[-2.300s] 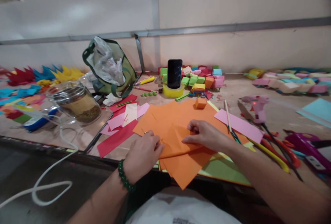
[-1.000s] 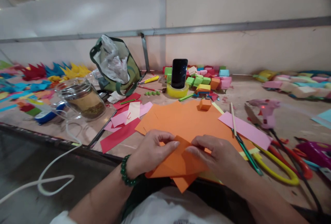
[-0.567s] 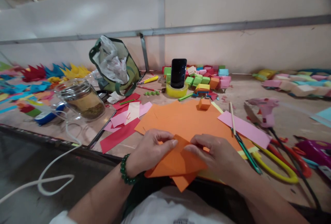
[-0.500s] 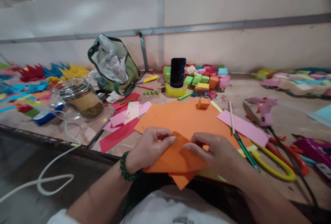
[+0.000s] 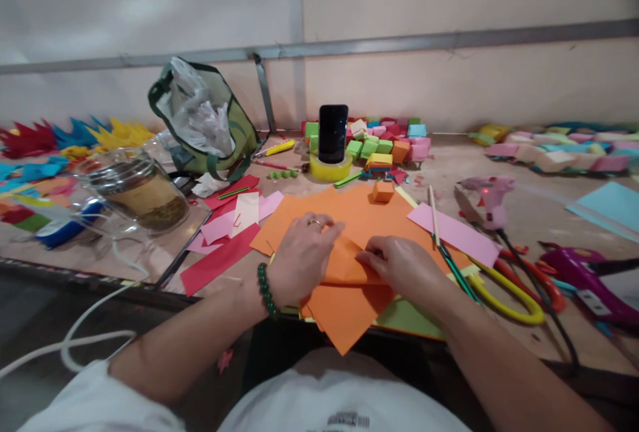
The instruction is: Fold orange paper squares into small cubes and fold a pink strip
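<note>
A folded orange sheet of paper point(image 5: 352, 265) lies over a spread of larger orange sheets point(image 5: 319, 209) at the table's front edge. My right hand point(image 5: 404, 262) pinches its right side between thumb and curled fingers. Over its left part is my left hand point(image 5: 304, 255), thumb and fingers apart, wearing a ring and a green bead bracelet point(image 5: 266, 291). Whether the left fingertips press on the paper is hard to tell. Below the fold, a pointed orange paper corner point(image 5: 344, 319) hangs past the table edge. A small orange paper cube point(image 5: 383, 192) rests on the sheets beyond my hands.
To the right lie yellow-handled scissors point(image 5: 519, 299), a pink glue gun point(image 5: 492, 199) and a purple tape dispenser point(image 5: 594, 279). A phone point(image 5: 333, 132) stands in a yellow tape roll point(image 5: 329, 167) before colourful paper cubes point(image 5: 369, 146). Leftward are a glass jar point(image 5: 150, 196) and green bag point(image 5: 234, 119).
My left hand has let go of the sheet's upper left and opened above it. The orange sheet has come down onto the pile. The right hand keeps its pinch.
</note>
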The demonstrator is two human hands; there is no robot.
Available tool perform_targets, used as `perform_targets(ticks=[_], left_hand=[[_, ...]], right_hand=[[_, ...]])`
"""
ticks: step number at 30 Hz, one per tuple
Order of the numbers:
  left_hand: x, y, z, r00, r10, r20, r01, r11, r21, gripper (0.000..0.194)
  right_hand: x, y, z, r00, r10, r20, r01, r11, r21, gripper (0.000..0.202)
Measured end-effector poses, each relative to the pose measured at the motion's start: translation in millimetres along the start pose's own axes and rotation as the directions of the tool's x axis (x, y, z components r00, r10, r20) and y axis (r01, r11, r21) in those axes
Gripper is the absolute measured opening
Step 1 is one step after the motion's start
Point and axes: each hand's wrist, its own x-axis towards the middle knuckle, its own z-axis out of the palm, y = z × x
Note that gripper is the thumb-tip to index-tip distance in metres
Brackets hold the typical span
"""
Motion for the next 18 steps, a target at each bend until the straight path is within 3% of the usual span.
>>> perform_targets(ticks=[2, 4, 13, 18], left_hand=[[-11, 9, 1.8, 0.991, 0.104, 0.079, -0.106, 0.994, 0.029, 0.029], [-21, 14, 3.6, 0.981, 0.136, 0.136, -0.139, 0.99, 0.008, 0.022], [-42, 15, 4.2, 0.977, 0.174, 0.122, -0.177, 0.984, 0.019, 0.02], [-50, 12, 2.7, 0.962, 0.226, 0.151, -0.238, 0.968, 0.072, 0.028]], right_hand=[[1, 1, 3, 1.0, 0.0, 0.0, 0.0, 1.0, -0.031, 0.026], [1, 1, 4, 1.0, 0.001, -0.006, -0.002, 0.999, -0.047, 0.026], [-2, -1, 3, 1.0, -0.018, -0.009, 0.018, 0.996, -0.086, 0.029], [-6, -4, 4, 0.997, -0.043, -0.059, 0.03, 0.977, -0.213, 0.022]])
